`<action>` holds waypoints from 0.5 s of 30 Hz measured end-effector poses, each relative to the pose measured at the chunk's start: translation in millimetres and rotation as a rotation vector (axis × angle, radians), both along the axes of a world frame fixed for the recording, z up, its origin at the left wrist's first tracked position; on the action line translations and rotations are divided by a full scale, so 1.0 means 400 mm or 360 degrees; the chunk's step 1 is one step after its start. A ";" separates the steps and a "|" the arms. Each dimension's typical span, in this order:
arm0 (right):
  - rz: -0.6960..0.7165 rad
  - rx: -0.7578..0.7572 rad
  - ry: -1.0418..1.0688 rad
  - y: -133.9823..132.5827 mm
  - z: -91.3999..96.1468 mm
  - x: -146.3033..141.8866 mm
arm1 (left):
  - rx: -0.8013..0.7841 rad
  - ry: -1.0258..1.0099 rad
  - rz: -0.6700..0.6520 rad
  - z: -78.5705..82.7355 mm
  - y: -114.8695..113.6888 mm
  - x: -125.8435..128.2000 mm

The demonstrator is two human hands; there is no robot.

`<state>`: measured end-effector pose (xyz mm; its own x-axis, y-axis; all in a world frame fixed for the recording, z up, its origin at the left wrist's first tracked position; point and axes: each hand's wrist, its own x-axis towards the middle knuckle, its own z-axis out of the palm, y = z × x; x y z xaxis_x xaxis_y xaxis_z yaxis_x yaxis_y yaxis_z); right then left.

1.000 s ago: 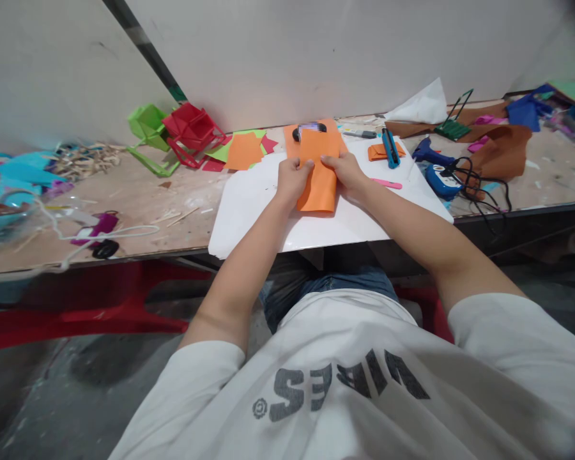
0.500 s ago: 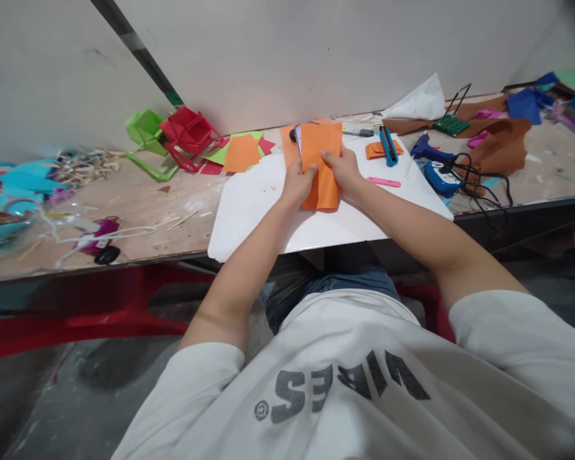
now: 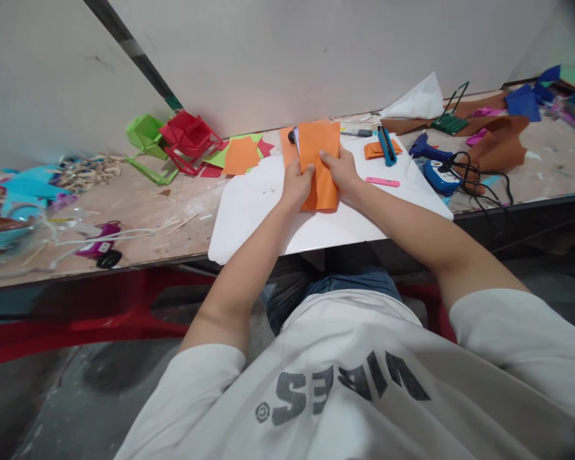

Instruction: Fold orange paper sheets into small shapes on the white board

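Fingers of the left hand (image 3: pixel 297 185) are drawn in around the left edge of an orange sheet (image 3: pixel 322 185), with the thumb flat on its front. From the head view I see the right hand (image 3: pixel 342 169) gripping the opposite edge likewise, thumb on the front; I cannot tell how the fingers behind it lie. Both hands are nearly closed, with just the sheet between thumb and fingers.

The sheet is over the far middle of a white board (image 3: pixel 249 211), though I cannot tell whether its near end touches. Behind it, a dark round thing (image 3: pixel 292 137) is mostly hidden from me. Right of the hands, I have a blue cutter (image 3: pixel 386 147) lying across a folded orange piece (image 3: pixel 370 151), and a pink strip (image 3: pixel 382 182) near the right forearm. A blue glue gun (image 3: pixel 430 151) lies farther right. Far left, an orange square (image 3: pixel 242 156) rests on green and red scraps (image 3: pixel 265 148).
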<state>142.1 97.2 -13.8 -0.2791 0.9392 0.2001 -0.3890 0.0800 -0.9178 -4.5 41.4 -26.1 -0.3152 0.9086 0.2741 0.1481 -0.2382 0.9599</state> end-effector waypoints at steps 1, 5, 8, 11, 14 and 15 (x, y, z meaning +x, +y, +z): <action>0.0003 -0.0003 0.0001 0.002 0.001 0.000 | -0.0005 -0.0004 0.0000 0.003 -0.001 0.001; 0.0010 -0.0009 -0.0054 0.008 0.007 0.003 | -0.0003 -0.0040 -0.0005 0.007 -0.003 0.000; 0.0001 -0.0033 -0.0133 -0.003 0.023 0.013 | 0.0011 -0.0029 0.0016 0.007 -0.003 -0.005; 0.0015 -0.0114 -0.0250 -0.019 0.042 0.026 | 0.0004 0.0027 0.0070 0.009 -0.004 -0.013; 0.0030 -0.0197 -0.0403 -0.022 0.051 0.036 | 0.0008 0.0042 0.0133 0.014 -0.008 -0.019; 0.0027 -0.0212 -0.0444 -0.018 0.050 0.038 | 0.0009 0.0037 0.0138 0.016 -0.009 -0.020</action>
<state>157.5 89.9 6.4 -0.3221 0.9467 -0.0110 -0.1205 -0.0526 -0.9913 -12.6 37.9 -19.6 -0.3859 0.8767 0.2872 0.1906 -0.2288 0.9546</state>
